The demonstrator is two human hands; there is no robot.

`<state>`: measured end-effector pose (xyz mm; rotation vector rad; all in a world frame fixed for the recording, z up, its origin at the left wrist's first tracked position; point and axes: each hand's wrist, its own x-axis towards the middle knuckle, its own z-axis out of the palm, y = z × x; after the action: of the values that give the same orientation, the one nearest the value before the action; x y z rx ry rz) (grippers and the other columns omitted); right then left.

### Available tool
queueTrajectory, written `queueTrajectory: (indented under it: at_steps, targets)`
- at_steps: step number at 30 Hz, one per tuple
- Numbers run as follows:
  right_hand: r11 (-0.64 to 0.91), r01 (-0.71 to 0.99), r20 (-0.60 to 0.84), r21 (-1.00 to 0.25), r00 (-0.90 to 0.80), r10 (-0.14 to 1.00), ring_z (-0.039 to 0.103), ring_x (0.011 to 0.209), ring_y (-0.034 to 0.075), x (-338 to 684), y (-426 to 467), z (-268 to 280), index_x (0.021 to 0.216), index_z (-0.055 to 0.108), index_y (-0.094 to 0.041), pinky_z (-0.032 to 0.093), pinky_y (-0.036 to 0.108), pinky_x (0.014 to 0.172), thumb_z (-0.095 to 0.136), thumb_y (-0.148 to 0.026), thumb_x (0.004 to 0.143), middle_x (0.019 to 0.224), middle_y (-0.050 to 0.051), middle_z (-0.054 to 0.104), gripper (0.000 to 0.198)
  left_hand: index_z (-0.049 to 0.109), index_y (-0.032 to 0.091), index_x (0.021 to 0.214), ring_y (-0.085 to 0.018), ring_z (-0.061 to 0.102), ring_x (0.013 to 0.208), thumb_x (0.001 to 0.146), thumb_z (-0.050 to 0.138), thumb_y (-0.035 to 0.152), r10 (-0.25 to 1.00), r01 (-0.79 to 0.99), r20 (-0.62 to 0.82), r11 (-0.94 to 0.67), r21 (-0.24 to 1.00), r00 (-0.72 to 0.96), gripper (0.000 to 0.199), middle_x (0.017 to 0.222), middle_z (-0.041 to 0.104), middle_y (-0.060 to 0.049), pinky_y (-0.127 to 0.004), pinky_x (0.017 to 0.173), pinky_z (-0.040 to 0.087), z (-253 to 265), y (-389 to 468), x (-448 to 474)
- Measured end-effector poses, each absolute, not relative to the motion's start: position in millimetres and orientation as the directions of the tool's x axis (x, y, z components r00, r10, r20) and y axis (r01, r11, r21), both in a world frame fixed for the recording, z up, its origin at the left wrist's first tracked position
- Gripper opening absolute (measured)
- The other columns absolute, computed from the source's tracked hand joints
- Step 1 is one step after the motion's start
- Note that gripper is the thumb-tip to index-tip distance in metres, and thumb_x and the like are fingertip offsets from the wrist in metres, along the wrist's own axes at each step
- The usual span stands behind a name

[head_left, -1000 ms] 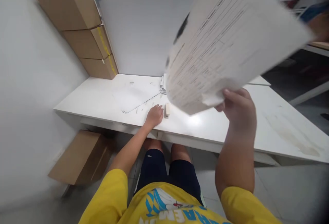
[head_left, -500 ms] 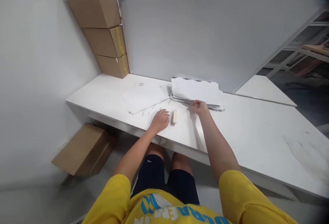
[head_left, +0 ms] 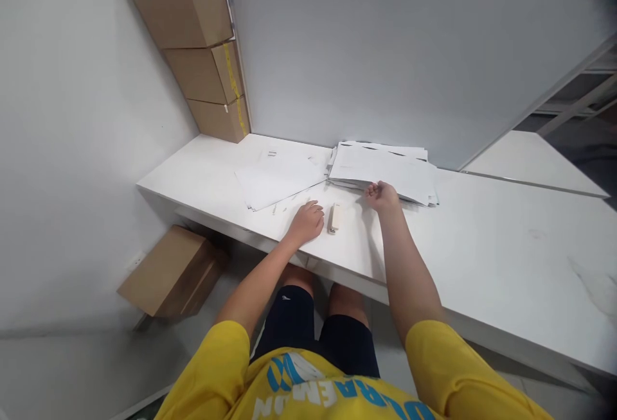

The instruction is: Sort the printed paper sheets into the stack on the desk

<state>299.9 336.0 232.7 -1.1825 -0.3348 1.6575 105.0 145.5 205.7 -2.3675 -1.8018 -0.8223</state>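
Note:
On the white table, my left hand (head_left: pixel 307 221) rests with its fingers loosely spread and nothing in them. Just to its right lies a cream-coloured stapler (head_left: pixel 335 218), apart from the fingers. My right hand (head_left: pixel 383 196) is turned palm up at the near edge of a stack of paper (head_left: pixel 385 166). Its fingers are curled closed on the edge of a top sheet, though the contact is partly hidden. Left of the stack lie loose white sheets (head_left: pixel 279 182), with small staple strips (head_left: pixel 272 153) on top of them.
A large whiteboard (head_left: pixel 385 60) leans behind the table (head_left: pixel 501 253). Cardboard boxes (head_left: pixel 202 73) are stacked at the back left against the wall. Another box (head_left: pixel 164 269) sits below the table's left end. Small scraps lie near the loose sheets.
The view has shifted slightly to the right. The raised top paper on the stack now lies flatter, with my right hand still at its near edge. My left hand and the stapler stay put.

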Motion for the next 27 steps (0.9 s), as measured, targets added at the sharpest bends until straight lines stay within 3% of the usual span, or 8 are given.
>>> queueTrajectory:
  at_steps: [6,9,14,16,20,23,25,27]
  targets:
    - [-0.488,-0.422,-0.543,-0.764,0.014,0.839,0.061,0.048,0.011,310.7,332.9,224.7,0.082,0.052,-0.019,0.051,0.018,0.042,0.036,-0.038,0.106,0.057,0.000,0.059,0.034,0.068,0.015,0.097,-0.030,0.052,0.134,0.091,0.050,0.009,0.887,0.916,0.421,-0.314,0.248,0.190,0.020,0.111,0.071,-0.010,-0.047,0.105,0.050,206.3,144.7,104.8]
    - [-0.516,-0.348,-0.540,-0.783,-0.030,0.841,0.063,0.050,0.012,313.5,340.1,228.7,0.083,0.055,-0.018,0.052,0.019,0.044,0.036,-0.038,0.106,0.058,0.002,0.062,0.036,0.068,0.015,0.099,-0.029,0.053,0.133,0.089,0.050,0.007,0.896,0.918,0.397,-0.313,0.245,0.200,0.022,0.109,0.071,-0.010,-0.047,0.105,0.051,205.6,145.5,104.6]
    - [-0.516,-0.249,-0.528,-0.819,-0.024,0.849,0.056,0.040,0.012,310.4,347.6,231.7,0.077,0.056,-0.016,0.041,0.018,0.034,0.031,-0.051,0.105,0.052,0.003,0.057,0.051,0.067,0.015,0.096,-0.030,0.054,0.132,0.088,0.048,0.005,0.904,0.917,0.377,-0.310,0.250,0.203,0.023,0.103,0.071,-0.010,-0.046,0.104,0.051,205.0,147.3,104.2]
    - [-0.421,-0.209,-0.431,-0.883,0.000,0.902,0.055,0.039,0.013,309.3,333.2,226.1,0.073,0.057,-0.016,0.038,0.019,0.033,0.030,-0.056,0.103,0.050,0.003,0.056,0.057,0.067,0.015,0.096,-0.029,0.053,0.132,0.088,0.047,0.005,0.905,0.916,0.378,-0.306,0.258,0.196,0.024,0.101,0.072,-0.010,-0.046,0.104,0.051,204.5,146.5,105.7]
    - [-0.048,-0.149,-0.066,-0.988,0.119,0.991,0.057,0.041,0.011,319.4,273.8,208.1,0.074,0.060,-0.016,0.038,0.019,0.037,0.042,-0.057,0.100,0.051,0.001,0.058,0.052,0.067,0.015,0.107,-0.027,0.051,0.135,0.090,0.045,0.006,0.916,0.936,0.378,-0.246,0.253,0.138,0.029,0.109,0.071,-0.012,-0.046,0.108,0.048,205.5,143.5,108.2]
    - [0.040,-0.117,0.030,-0.992,0.091,0.995,0.058,0.043,0.011,339.1,227.6,198.1,0.077,0.064,-0.016,0.037,0.019,0.039,0.049,-0.064,0.093,0.053,0.001,0.060,0.053,0.062,0.015,0.125,-0.027,0.044,0.142,0.092,0.049,0.014,0.934,0.949,0.288,-0.267,0.168,0.212,0.035,0.129,0.065,-0.014,-0.043,0.114,0.041,212.2,144.8,93.9]
    - [0.051,-0.117,0.042,-0.992,0.081,0.996,0.058,0.043,0.011,351.7,208.2,195.2,0.078,0.065,-0.016,0.036,0.020,0.039,0.048,-0.066,0.092,0.054,0.001,0.061,0.055,0.055,0.013,0.136,-0.031,0.036,0.147,0.093,0.055,0.023,0.972,0.981,0.208,-0.143,0.132,0.114,0.045,0.144,0.055,-0.017,-0.046,0.117,0.035,218.8,147.8,70.6]
    - [0.051,-0.124,0.038,-0.991,0.108,0.993,0.058,0.043,0.011,358.9,200.1,194.3,0.078,0.065,-0.016,0.036,0.020,0.038,0.046,-0.064,0.093,0.054,0.001,0.061,0.053,0.050,0.009,0.140,-0.038,0.033,0.147,0.094,0.057,0.034,0.973,0.981,0.159,0.151,0.125,-0.170,0.053,0.151,0.046,-0.021,-0.052,0.117,0.032,224.5,150.5,40.7]
